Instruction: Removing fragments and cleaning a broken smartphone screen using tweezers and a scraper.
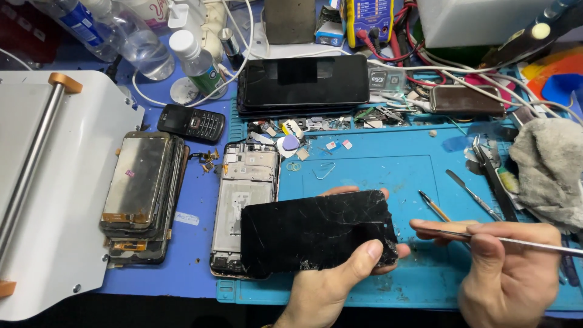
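Note:
My left hand (331, 276) holds a cracked black phone screen panel (316, 231) flat above the blue work mat (388, 170), thumb pressing its lower right corner where the glass is shattered. My right hand (510, 270) grips a thin metal spudger (522, 242) pointing left toward that corner. Just left of the panel, partly under it, lies an opened phone frame (243, 194) with its inner metal plate showing.
A stack of removed screen panels (139, 191) rests beside a white machine (42, 182) at left. A small keypad phone (191, 123), a black phone (303, 82), water bottles (130, 36), tweezers (492, 176), a grey cloth (549, 167) and cables crowd the bench.

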